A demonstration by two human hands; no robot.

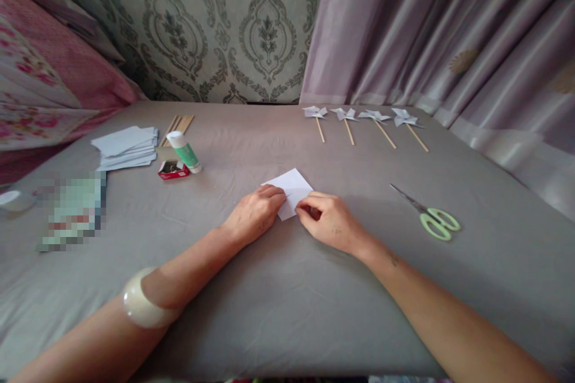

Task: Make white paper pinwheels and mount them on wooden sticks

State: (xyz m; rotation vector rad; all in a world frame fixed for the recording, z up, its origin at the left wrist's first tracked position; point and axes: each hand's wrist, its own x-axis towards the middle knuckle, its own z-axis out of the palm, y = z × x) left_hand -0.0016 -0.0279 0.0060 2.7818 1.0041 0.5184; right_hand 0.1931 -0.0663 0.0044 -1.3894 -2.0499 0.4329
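Observation:
A small white square of paper [294, 182] lies in front of me on the grey cloth, one corner pointing away. A short line, perhaps a cut or crease, shows near its left side. My left hand [256, 210] is closed on the paper's left edge, its fingers curled together. At the right corner, my right hand [330, 219] pinches the paper between thumb and fingers. The fingertips of both hands are partly hidden. Green-handled scissors [435, 220] lie to the right of my right hand, their blades pointing away to the left.
Several paper pinwheels on sticks [345, 115] lie at the back right. Toward the left are a stack of paper [126, 148], wooden sticks [182, 124], a glue stick [185, 152] and a small red box [173, 172]. A blurred green packet [74, 212] lies farther left.

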